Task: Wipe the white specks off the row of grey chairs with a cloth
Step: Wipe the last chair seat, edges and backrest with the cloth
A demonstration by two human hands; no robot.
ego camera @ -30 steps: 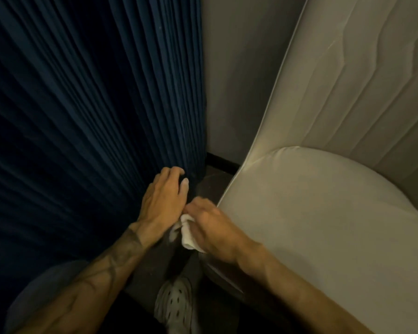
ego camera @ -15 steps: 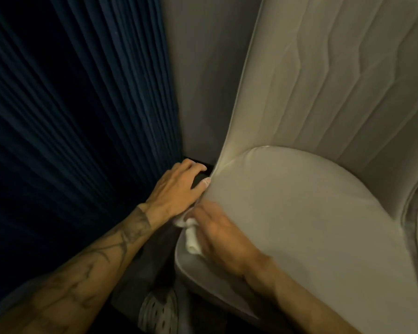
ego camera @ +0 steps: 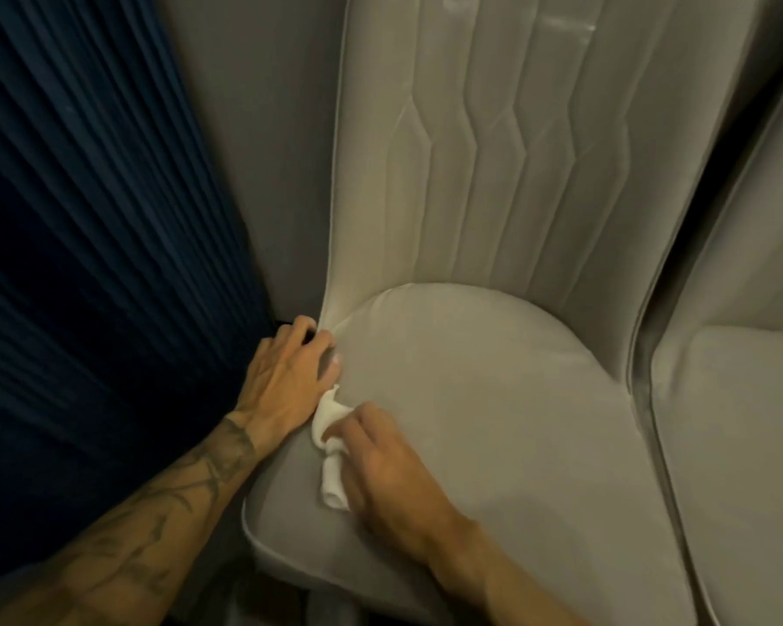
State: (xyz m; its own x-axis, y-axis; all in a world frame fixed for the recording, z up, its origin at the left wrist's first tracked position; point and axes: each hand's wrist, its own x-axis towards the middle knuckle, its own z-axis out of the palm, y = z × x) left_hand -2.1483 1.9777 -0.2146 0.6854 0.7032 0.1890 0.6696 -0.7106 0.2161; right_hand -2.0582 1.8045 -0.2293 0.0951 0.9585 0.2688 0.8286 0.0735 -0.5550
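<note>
Head view: my left hand (ego camera: 285, 381), centre-left of frame, curls round the grey chair (ego camera: 493, 422) where back meets seat, thumb on the cushion edge. I read that as bracing the chair. Lower centre, right hand (ego camera: 389, 472) grips a bunched white cloth (ego camera: 331, 449), pressed onto the seat's left margin, likely wiping there. No specks I can make out. A second chair (ego camera: 742, 422) sits at the right edge, and a blue curtain (ego camera: 87, 264) fills the left.

Grey chair (ego camera: 493, 399), white cloth (ego camera: 331, 481), seemingly navy pleated curtain (ego camera: 87, 219).
</note>
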